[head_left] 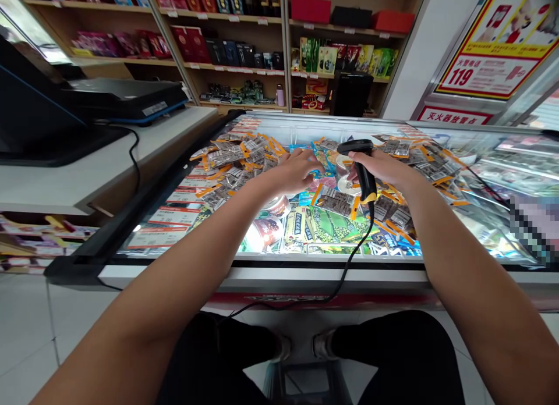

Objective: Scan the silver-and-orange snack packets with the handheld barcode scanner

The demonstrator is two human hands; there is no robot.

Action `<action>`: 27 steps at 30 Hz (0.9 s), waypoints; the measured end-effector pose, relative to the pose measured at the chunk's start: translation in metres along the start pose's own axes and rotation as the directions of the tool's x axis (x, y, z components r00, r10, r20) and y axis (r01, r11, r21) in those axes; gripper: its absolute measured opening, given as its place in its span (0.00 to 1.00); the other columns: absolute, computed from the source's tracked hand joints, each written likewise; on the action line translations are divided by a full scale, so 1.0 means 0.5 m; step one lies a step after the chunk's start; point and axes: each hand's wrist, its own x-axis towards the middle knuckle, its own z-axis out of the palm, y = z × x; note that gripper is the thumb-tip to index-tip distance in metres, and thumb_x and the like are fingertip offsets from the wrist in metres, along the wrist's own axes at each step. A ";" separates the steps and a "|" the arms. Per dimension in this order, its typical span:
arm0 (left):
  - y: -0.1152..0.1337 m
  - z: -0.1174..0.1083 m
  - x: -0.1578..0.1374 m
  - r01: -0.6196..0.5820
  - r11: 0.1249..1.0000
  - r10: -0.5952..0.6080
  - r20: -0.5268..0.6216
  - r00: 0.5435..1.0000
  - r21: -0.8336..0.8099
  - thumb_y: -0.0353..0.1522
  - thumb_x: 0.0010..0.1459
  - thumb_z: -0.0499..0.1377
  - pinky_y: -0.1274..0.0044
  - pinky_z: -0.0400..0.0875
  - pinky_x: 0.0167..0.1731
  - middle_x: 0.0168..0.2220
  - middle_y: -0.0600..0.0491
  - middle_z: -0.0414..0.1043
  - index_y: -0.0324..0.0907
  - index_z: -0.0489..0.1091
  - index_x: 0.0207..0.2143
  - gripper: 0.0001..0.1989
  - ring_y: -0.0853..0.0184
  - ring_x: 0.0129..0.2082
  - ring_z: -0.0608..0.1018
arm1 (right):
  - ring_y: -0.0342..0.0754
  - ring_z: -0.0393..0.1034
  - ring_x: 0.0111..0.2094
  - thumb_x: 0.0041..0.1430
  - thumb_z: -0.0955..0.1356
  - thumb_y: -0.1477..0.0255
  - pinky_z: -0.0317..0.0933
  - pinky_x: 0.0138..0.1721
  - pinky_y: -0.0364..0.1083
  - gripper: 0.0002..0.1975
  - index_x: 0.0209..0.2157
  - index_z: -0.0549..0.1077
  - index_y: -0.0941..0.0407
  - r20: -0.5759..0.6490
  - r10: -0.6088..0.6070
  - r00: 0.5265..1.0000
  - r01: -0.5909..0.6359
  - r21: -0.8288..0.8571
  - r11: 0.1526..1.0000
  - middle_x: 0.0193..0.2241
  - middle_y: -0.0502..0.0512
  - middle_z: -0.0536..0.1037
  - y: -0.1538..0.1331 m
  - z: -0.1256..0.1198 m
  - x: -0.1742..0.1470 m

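My right hand is wrapped round the grip of a black and yellow barcode scanner, its head pointing left. A black cable runs from the scanner's handle over the freezer's front edge. My left hand hovers over or rests on the glass top, fingers bent and apart, with nothing visible in them. Small packets with orange edges lie on the glass between my hands. More of these packets are heaped to the left and to the right.
Under the glass of the chest freezer are green bags and round tubs. At the left a counter carries a scale. Stocked shelves stand behind. A stool is between my legs.
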 end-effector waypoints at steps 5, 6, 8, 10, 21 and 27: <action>0.043 0.001 -0.006 -0.086 0.989 0.109 0.189 0.976 -0.124 0.53 0.53 0.61 0.55 0.52 0.65 0.70 0.52 0.52 0.55 0.62 0.63 0.36 0.47 0.69 0.53 | 0.50 0.68 0.25 0.59 0.67 0.51 0.68 0.27 0.51 0.18 0.31 0.69 0.53 0.206 0.020 0.978 -0.073 0.254 0.965 0.24 0.57 0.73 -0.014 -0.014 -0.013; 0.047 0.002 -0.006 -0.085 0.988 0.109 0.195 0.975 -0.129 0.53 0.52 0.61 0.55 0.53 0.65 0.69 0.51 0.54 0.55 0.62 0.63 0.37 0.47 0.68 0.55 | 0.48 0.65 0.23 0.59 0.66 0.52 0.66 0.25 0.49 0.18 0.30 0.69 0.53 0.274 0.012 0.962 -0.091 0.275 0.957 0.23 0.55 0.70 -0.018 -0.018 -0.018; 0.044 0.000 -0.007 -0.080 0.987 0.105 0.188 0.976 -0.137 0.53 0.52 0.61 0.57 0.57 0.63 0.66 0.50 0.59 0.54 0.62 0.62 0.37 0.49 0.64 0.60 | 0.46 0.60 0.21 0.61 0.66 0.51 0.63 0.23 0.48 0.19 0.30 0.68 0.53 0.390 -0.015 0.921 -0.099 0.270 0.958 0.21 0.52 0.67 -0.025 -0.029 -0.031; 0.029 -0.008 -0.009 -0.079 0.988 0.101 0.173 0.980 -0.132 0.51 0.52 0.61 0.58 0.60 0.60 0.63 0.49 0.64 0.53 0.64 0.60 0.35 0.51 0.61 0.64 | 0.45 0.58 0.22 0.62 0.66 0.51 0.61 0.22 0.46 0.20 0.31 0.68 0.54 0.470 -0.036 0.882 -0.076 0.215 0.974 0.22 0.52 0.65 -0.025 -0.039 -0.041; -0.016 -0.050 -0.030 -0.039 0.997 0.035 0.060 0.998 0.060 0.42 0.50 0.64 0.60 0.52 0.64 0.61 0.49 0.65 0.49 0.66 0.56 0.30 0.51 0.63 0.61 | 0.48 0.62 0.21 0.58 0.70 0.53 0.63 0.25 0.50 0.18 0.25 0.71 0.53 0.483 0.034 0.875 -0.035 -0.006 0.999 0.20 0.53 0.68 -0.020 -0.046 -0.064; -0.013 -0.049 -0.029 -0.038 0.995 0.032 0.066 0.997 0.095 0.40 0.50 0.64 0.60 0.53 0.64 0.61 0.49 0.65 0.49 0.66 0.57 0.30 0.51 0.63 0.62 | 0.49 0.63 0.21 0.56 0.70 0.50 0.65 0.25 0.51 0.20 0.25 0.73 0.52 0.467 0.043 0.883 -0.017 -0.059 0.998 0.19 0.53 0.70 -0.027 -0.045 -0.071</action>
